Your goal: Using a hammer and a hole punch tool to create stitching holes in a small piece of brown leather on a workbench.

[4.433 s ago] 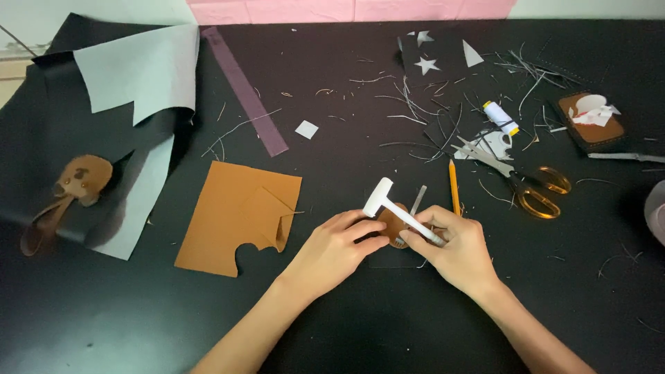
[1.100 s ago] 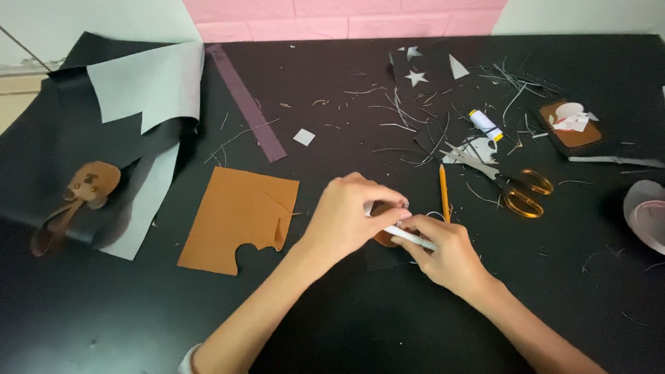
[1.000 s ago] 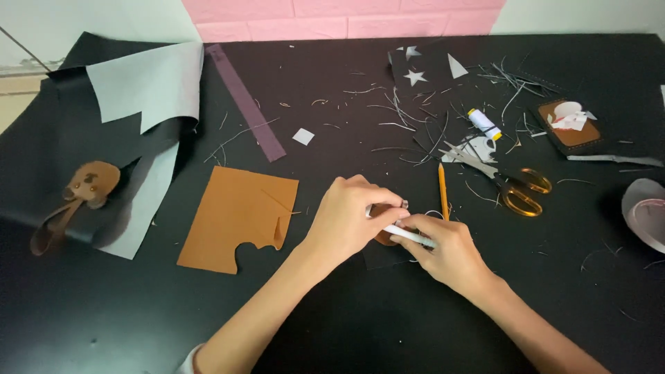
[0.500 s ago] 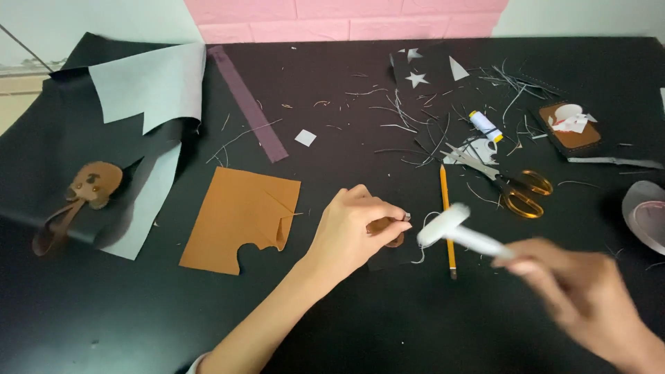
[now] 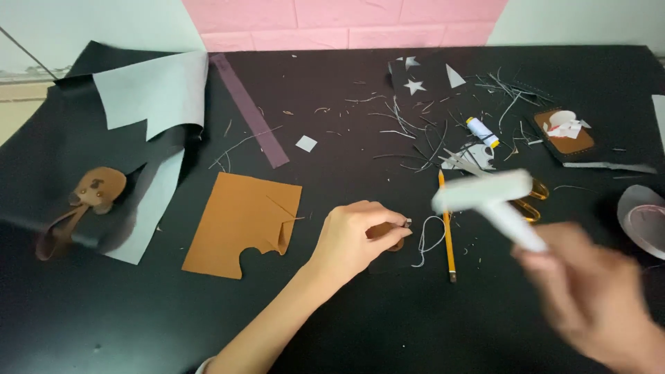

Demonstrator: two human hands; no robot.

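White T-shaped mallet [image 5: 488,197] clenched in my blurry right hand [image 5: 596,298] lower right; left hand [image 5: 350,239] pinches a small brown leather piece [image 5: 385,234] mid-frame.

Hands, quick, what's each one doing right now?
Left hand: pinching a small brown leather piece on the table.
Right hand: raised, blurred, gripping a white mallet.
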